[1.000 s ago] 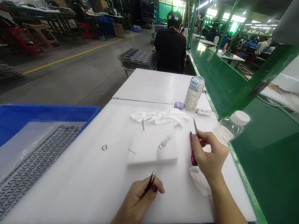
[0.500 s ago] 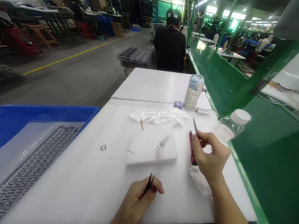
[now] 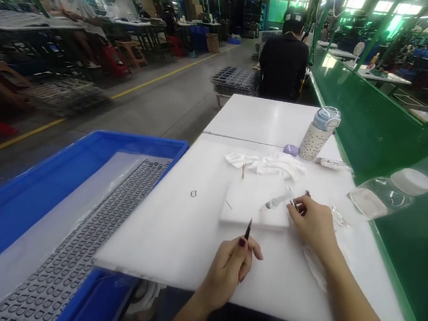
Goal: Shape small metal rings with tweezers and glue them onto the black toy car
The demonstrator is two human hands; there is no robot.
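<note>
Black tweezers [image 3: 248, 230], left hand [image 3: 230, 264], tips toward view's top, axis leaning slightly right

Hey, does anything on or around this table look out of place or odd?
One small dark ring lies alone on the white table, apart from the rows of similar rings in the blue bin, so it looks stray, though it may be placed deliberately. The white cloth is crumpled. No spill or damage is evident.

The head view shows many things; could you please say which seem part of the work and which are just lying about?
Probably in use:
pointed tool, left hand
partly hidden tool, right hand
white slab
dark loop
sheet of loops

Probably lying about:
patterned tumbler
purple object
capped bottle
</note>
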